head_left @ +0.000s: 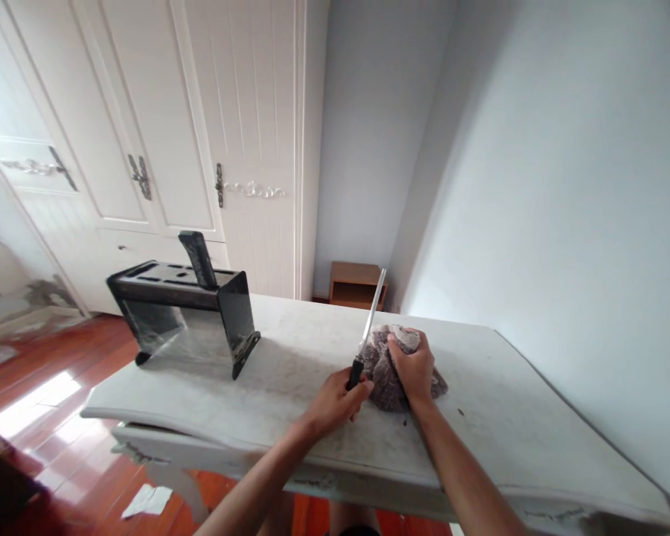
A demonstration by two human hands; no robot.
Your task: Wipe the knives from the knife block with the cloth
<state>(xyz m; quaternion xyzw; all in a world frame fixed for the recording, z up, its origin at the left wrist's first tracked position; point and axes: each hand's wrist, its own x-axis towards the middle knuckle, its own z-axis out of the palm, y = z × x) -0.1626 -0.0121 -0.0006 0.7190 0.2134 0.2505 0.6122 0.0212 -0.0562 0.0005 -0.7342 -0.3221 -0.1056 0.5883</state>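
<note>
My left hand [335,402] is closed round the black handle of a knife [370,321], whose long thin blade points up and away. My right hand [412,365] is closed on a crumpled grey-purple cloth [388,383] that rests on the white table [257,387]. The cloth touches the knife near the base of the blade. A black knife block [184,305] stands at the table's far left, with one black handle [198,258] sticking out of its top.
A white wardrobe [161,134] with ornate metal handles fills the back left. A small wooden shelf [358,284] sits in the far corner. A grey wall runs along the right. A scrap of paper [148,500] lies on the red wooden floor.
</note>
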